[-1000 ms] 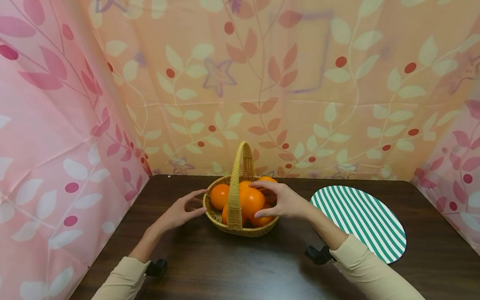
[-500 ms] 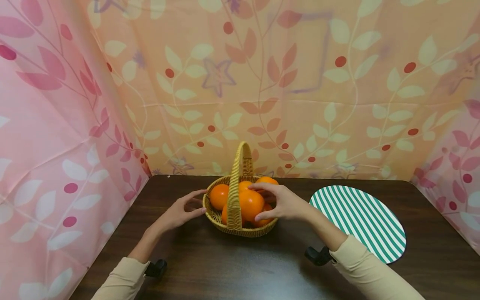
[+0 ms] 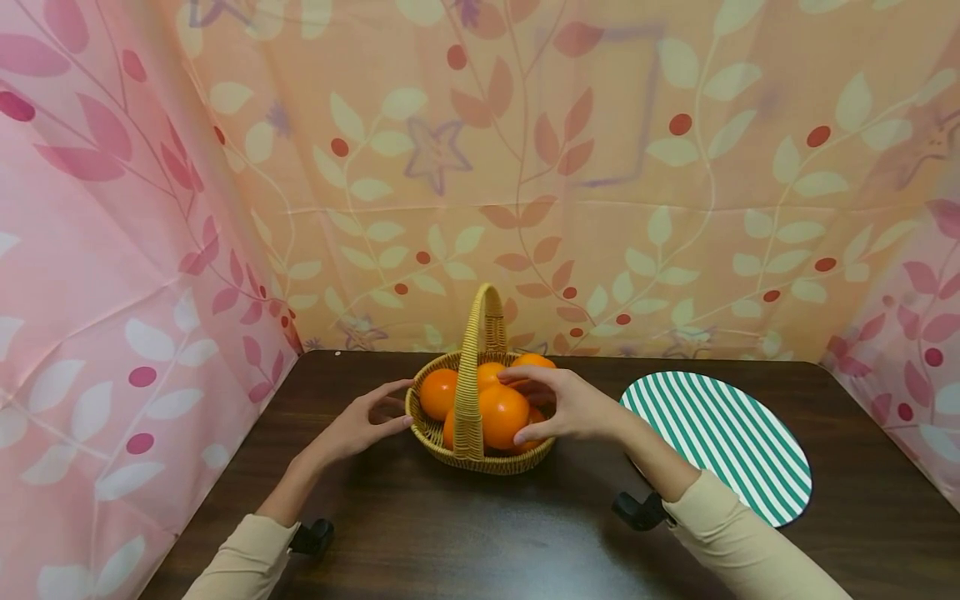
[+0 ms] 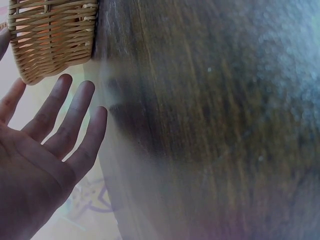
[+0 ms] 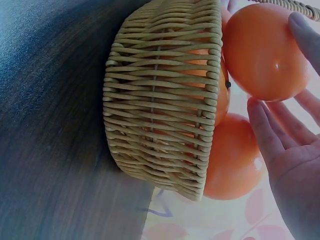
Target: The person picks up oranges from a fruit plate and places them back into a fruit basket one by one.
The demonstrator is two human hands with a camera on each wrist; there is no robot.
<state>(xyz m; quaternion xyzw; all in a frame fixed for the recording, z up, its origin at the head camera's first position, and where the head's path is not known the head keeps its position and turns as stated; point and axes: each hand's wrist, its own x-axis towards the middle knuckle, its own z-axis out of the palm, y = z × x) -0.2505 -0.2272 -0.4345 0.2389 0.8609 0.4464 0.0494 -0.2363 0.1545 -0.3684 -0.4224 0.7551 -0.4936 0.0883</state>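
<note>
A yellow wicker basket (image 3: pixel 498 466) with a tall arched handle stands on the table, heaped with several oranges (image 3: pixel 438 393). My left hand (image 3: pixel 366 427) is at the basket's left side, thumb and index fingertip at the rim; in the left wrist view its other fingers stretch out straight and hold nothing. Over the right side of the basket, my right hand (image 3: pixel 577 405) holds the topmost orange (image 5: pixel 267 55) between thumb and fingers. That orange sits against the ones below, and its far side is partly hidden by the fingers.
To the right, a green-and-white striped oval placemat (image 3: pixel 723 442) lies on the dark wooden table (image 3: pixel 480 542), partly under the right forearm. Flowered cloth (image 3: pixel 525 167) hangs behind and at both sides. Black wrist mounts (image 3: pixel 639 510) sit at both sleeves.
The top orange has lowered slightly toward the front of the basket, with the right thumb following it down. The left hand and the basket have barely moved.
</note>
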